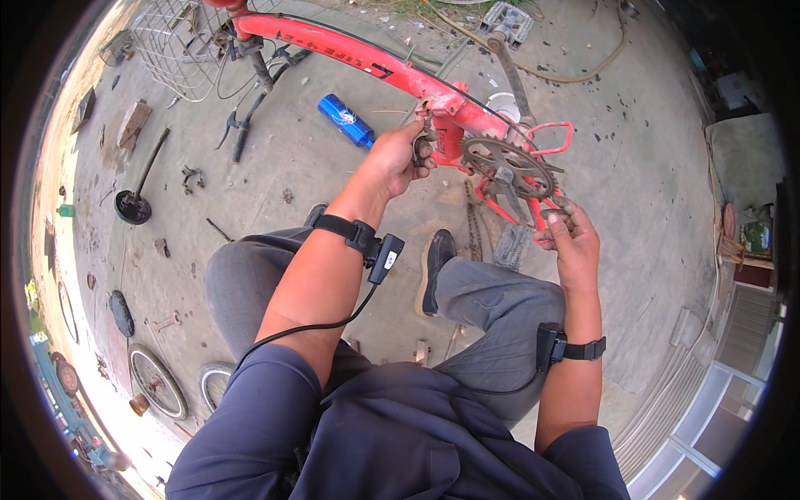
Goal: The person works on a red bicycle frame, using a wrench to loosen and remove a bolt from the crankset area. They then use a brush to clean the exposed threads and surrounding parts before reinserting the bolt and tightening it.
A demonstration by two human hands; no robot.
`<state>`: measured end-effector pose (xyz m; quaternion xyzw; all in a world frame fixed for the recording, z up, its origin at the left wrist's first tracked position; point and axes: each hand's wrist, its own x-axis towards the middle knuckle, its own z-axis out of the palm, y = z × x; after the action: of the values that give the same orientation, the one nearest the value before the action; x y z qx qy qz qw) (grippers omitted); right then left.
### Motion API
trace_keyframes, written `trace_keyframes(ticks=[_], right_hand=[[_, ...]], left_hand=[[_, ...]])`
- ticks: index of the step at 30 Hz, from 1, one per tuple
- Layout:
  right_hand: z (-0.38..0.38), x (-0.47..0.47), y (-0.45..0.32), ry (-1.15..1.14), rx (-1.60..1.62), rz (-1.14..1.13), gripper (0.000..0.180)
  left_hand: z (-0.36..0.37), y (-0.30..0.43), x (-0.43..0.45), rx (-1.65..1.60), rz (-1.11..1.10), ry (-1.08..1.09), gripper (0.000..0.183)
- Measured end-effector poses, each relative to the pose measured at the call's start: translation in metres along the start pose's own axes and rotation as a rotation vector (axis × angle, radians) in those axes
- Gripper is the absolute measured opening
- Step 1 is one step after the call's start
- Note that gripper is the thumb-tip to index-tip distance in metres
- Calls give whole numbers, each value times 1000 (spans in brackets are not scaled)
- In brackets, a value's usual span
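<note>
A red bicycle frame (400, 70) spans the upper middle, held tilted above the concrete, without a rear wheel. My left hand (400, 156) has its fingers curled around a dark part below the main tube, by the hinge; the fingers hide most of it. My right hand (570, 234) pinches the end of a red rear stay (536, 212). Between both hands sits a greasy chainring (473, 164) with its crank arm (514, 199). One pedal (514, 245) hangs near my right hand, and another pedal (509, 26) shows at the top.
A blue bottle (347, 120) lies left of the frame, near the handlebar (247, 128) and wire basket (172, 47). A chain (473, 219) lies below. Around the left floor are a plunger-like tool (133, 206), brick (134, 124), wrench (167, 321) and wheel (156, 381). A hose (581, 80) curves behind.
</note>
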<state>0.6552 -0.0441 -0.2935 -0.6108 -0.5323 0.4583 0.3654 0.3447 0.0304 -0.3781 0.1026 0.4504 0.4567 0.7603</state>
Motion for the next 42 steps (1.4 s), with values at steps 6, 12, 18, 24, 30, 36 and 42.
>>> trace_keyframes(ticks=[6, 12, 18, 24, 30, 36, 42], right_hand=[[-1, -1, 0, 3, -11, 11, 45], [0, -1, -1, -7, -4, 13, 44], [1, -2, -2, -18, -1, 10, 44], [1, -2, -2, -31, 7, 23, 44], [2, -2, -2, -15, 7, 18, 44], [0, -2, 0, -24, 9, 4, 43], [-1, -2, 1, -23, 1, 10, 43]], left_hand=[[3, -7, 5, 1209, 715, 412, 37], [9, -10, 6, 642, 453, 291, 38], [9, -2, -4, 23, 16, 105, 39], [3, -5, 6, 1084, 578, 390, 38], [-2, -5, 12, 1160, 665, 347, 35], [2, 2, 0, 614, 270, 135, 36], [0, 11, -8, 271, 42, 20, 40]])
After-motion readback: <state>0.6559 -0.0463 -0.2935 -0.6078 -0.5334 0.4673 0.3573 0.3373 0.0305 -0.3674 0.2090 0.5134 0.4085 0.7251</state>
